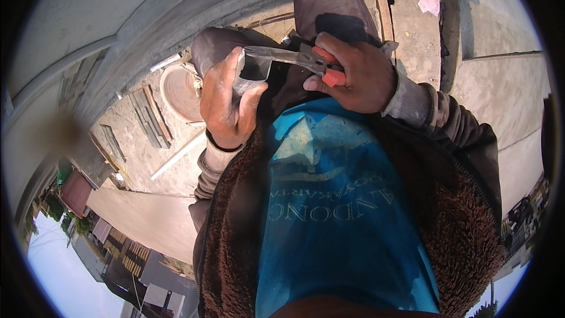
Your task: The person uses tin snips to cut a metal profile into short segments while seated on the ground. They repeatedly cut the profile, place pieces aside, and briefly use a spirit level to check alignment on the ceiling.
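My left hand (220, 106) is closed round a small grey hollow box-like piece (253, 76), with the thumb on its near side and the fingers along its left side. One open face of the piece shows a dark inside. My right hand (366, 76) grips pliers (305, 58) by their red-orange handles. The long metal jaws reach left to the upper edge of the grey piece. Whether they pinch that edge or only rest on it, I cannot tell. Both hands are above my lap, in front of my bent legs in dark trousers (326, 0).
A round, shallow, dusty basin (166, 91) stands on the ground at the left. Several narrow boards (147, 116) and a pale strip (178, 156) lie beside it. Pink paper (429, 2) lies at the upper right. Concrete walls (500, 94) rise on both sides.
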Tool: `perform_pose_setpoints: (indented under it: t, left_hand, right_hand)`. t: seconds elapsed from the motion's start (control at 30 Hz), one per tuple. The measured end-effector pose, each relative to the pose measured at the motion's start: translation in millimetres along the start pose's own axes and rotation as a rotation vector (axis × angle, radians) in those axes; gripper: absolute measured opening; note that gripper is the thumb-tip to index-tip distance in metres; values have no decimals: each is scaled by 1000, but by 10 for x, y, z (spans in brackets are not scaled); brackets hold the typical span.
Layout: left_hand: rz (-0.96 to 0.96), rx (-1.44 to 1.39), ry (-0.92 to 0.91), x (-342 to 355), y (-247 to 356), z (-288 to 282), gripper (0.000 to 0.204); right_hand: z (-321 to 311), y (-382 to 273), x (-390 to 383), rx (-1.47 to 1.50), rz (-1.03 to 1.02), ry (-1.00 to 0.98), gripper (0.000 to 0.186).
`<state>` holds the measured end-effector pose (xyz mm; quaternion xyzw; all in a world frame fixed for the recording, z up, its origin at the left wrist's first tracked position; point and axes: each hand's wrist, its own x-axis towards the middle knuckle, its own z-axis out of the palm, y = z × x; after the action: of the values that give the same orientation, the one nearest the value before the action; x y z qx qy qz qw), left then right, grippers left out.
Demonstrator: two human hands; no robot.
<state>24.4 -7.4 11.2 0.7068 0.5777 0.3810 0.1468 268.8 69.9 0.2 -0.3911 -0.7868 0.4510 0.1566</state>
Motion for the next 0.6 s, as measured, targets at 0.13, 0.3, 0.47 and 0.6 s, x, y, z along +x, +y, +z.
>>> perform_pose_setpoints:
  t: [0.13,0.3,0.47,0.6]
  left_hand:
    - [-13,-8,-14,-11,-10,-23,54]
    - [-18,-15,7,-15,-4,-24,55]
    - [-13,-39,-5,-22,-29,-56,55]
    - [-2,-46,1,-41,-55,-63,55]
  right_hand:
    - [1,3,19,6,7,-10,50]
    - [31,24,54,22,-23,-16,48]
    - [88,79,59,12,-67,-8,50]
    - [98,91,70,4,-78,-19,50]
